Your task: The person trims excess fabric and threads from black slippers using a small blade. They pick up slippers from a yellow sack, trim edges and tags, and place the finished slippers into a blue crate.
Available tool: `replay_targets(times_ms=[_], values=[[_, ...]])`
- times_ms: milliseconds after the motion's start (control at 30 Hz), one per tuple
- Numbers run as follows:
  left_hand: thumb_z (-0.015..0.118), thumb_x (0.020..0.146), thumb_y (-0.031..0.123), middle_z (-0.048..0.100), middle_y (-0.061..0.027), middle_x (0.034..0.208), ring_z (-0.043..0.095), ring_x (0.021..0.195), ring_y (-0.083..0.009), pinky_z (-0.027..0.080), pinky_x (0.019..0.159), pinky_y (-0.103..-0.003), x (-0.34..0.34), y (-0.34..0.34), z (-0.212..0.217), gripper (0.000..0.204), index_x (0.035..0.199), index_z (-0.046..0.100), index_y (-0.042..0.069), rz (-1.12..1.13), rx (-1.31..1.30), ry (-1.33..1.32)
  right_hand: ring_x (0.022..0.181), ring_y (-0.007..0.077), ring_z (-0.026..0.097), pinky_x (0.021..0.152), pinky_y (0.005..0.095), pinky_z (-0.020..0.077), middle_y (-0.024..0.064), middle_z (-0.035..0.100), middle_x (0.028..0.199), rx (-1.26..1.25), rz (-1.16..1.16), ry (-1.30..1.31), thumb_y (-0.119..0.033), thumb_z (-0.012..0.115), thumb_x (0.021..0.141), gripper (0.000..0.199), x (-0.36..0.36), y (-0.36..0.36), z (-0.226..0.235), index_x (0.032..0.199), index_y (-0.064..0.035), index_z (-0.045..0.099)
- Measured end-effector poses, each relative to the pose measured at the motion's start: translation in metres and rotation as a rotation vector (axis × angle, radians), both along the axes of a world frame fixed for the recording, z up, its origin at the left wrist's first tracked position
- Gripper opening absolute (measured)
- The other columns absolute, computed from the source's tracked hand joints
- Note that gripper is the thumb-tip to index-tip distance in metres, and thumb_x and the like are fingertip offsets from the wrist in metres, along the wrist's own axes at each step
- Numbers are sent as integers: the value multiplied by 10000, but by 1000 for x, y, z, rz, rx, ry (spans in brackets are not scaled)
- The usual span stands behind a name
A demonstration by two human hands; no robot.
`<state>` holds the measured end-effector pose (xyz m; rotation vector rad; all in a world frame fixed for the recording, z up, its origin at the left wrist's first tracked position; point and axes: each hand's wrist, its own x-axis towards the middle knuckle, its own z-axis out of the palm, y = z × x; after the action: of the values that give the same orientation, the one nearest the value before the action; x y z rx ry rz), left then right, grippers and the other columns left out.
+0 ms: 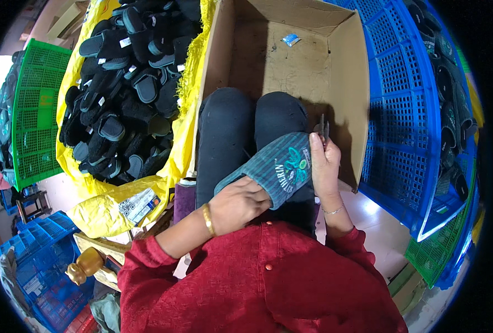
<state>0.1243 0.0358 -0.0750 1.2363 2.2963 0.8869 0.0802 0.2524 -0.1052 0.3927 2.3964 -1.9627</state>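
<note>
A dark teal ribbed slipper upper (273, 168) with green embroidery and pale lettering lies across my lap. My left hand (238, 201) grips it at its near left edge, with the fingertips tucked into the opening and hidden. At the upper's far right edge is my right hand (325, 161), closed around a pair of small dark thread snips (324, 129). Their two thin blades point up past the thumb, and the rest is covered by the fingers. Whether the right hand also pinches the upper, I cannot tell.
Beyond my knees an open cardboard box (343, 83) holds a small blue packet (291, 39). To the left, a yellow sack (69, 119) is full of black slippers (125, 100). Blue crates (399, 111) rise on the right, a green crate (40, 111) at far left.
</note>
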Motion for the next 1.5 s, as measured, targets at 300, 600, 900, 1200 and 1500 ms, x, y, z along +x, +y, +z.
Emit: replay_targets(times_ms=[300, 600, 900, 1200, 1500], values=[[744, 785, 155, 511, -124, 1236, 562, 992, -189, 458, 837, -272, 41, -40, 24, 684, 1358, 396, 18, 1019, 405, -530, 720, 83, 586, 681, 229, 489, 12, 626, 816, -455, -162, -156, -368, 468, 977, 367, 6, 4, 0, 917, -32, 604], [587, 914, 111, 540, -40, 1127, 540, 883, -74, 482, 707, -206, 18, -29, 18, 488, 1343, 369, 24, 999, 929, -879, 779, 123, 664, 665, 259, 545, 28, 661, 897, -457, -27, -238, -457, 458, 956, 436, 18, 45, 11, 1060, -50, 576], [465, 984, 206, 572, -41, 1042, 549, 846, -89, 486, 711, -229, 8, -42, 11, 396, 1329, 429, 15, 945, 936, -851, 1026, 206, 558, 882, 305, 440, 111, 553, 1112, 121, 236, 91, -248, 647, 872, 397, 28, 69, 14, 1189, -27, 555], [503, 956, 173, 683, -115, 934, 642, 829, -147, 507, 756, -266, -42, -189, -89, 295, 1147, 588, -34, 1365, 174, -126, 967, 205, 519, 846, 344, 434, 109, 566, 1083, -607, -518, 174, -275, 548, 911, 474, -12, 160, 104, 1301, -16, 471], [517, 847, 243, 658, -193, 1011, 640, 930, -346, 510, 827, -405, 42, -263, -262, 301, 998, 689, 48, 1041, -877, -466, 473, 79, 280, 405, 222, 252, 12, 420, 671, -663, -595, 200, -239, 473, 953, 418, -37, 200, 112, 1239, 66, 466]])
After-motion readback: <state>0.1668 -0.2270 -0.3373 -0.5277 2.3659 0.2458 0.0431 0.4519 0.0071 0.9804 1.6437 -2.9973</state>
